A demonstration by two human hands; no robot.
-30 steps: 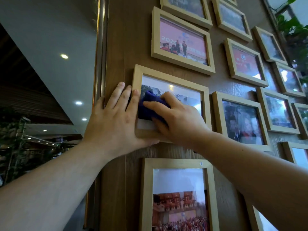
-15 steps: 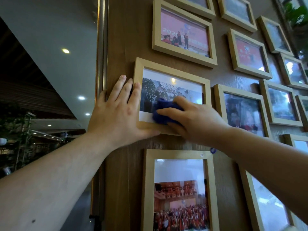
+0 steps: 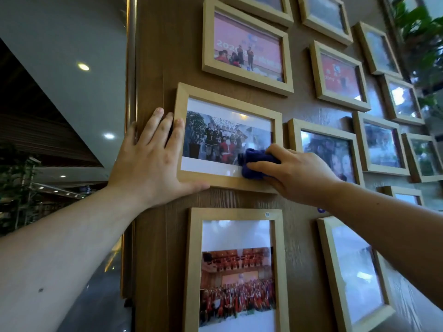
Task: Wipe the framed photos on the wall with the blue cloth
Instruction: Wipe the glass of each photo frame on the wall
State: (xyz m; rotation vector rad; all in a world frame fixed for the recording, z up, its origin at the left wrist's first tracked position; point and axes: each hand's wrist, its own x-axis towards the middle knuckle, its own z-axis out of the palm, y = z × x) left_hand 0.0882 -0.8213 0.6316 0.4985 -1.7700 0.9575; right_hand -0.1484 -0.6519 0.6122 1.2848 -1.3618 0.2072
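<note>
The wall (image 3: 153, 248) is of brown wood grain and carries light wooden frames; to the left a grey ceiling (image 3: 60, 56) with round lamps is seen, and green leaves (image 3: 422, 39) at the top right. The left hand (image 3: 151, 164) lies flat, fingers spread, against the wall and the left edge of the middle frame (image 3: 227, 99), with its thumb under the frame's lower rail. The right hand (image 3: 294, 173) reaches from the right, its fingers closed around the blue cloth (image 3: 254, 164), which is pressed on the glass at the lower right corner. About thirteen frames are visible, one cloth, two hands.
</note>
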